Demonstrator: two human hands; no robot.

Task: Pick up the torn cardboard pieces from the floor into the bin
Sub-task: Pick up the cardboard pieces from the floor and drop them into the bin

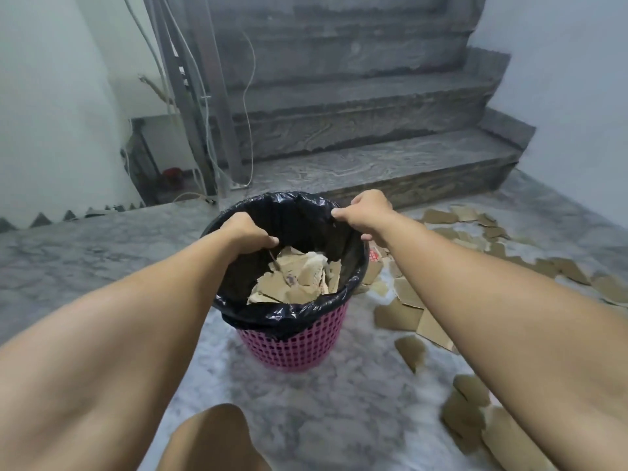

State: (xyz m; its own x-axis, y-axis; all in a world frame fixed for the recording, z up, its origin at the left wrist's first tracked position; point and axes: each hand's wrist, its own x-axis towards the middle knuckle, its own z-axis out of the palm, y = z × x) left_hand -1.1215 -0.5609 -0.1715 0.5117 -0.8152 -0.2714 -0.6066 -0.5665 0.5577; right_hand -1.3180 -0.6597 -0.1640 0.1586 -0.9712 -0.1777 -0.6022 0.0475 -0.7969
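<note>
So there's a pink mesh bin (pixel 295 345) sitting on the grey marbled floor (pixel 85 253), lined with a black plastic bag (pixel 292 312) that folds over the rim all the way round. Inside it is already a decent pile of torn cardboard pieces (pixel 292 280), brown and off-white, jumbled on top of each other down at the bottom of the liner.

The person has both hands on the top edge of the bin. The left hand (pixel 246 232) has its fingers curled over the near-left part of the rim, gripping the bag edge there. The right hand (pixel 365 214) is clamped on the far-right part of the rim, fingers and thumb pinching the liner. The two hands are apart, one on each side of the opening.

Plenty more cardboard scraps (pixel 452 232) are lying on the floor to the right of the bin, in a loose trail from near the bottom step out toward the lower right corner. A few sit right up against the bin's right side, one with a red printed mark on it.

Behind the bin a stone staircase (pixel 373 137) goes up, and some white cables (pixel 249 107) hang down by the railing on the left.
</note>
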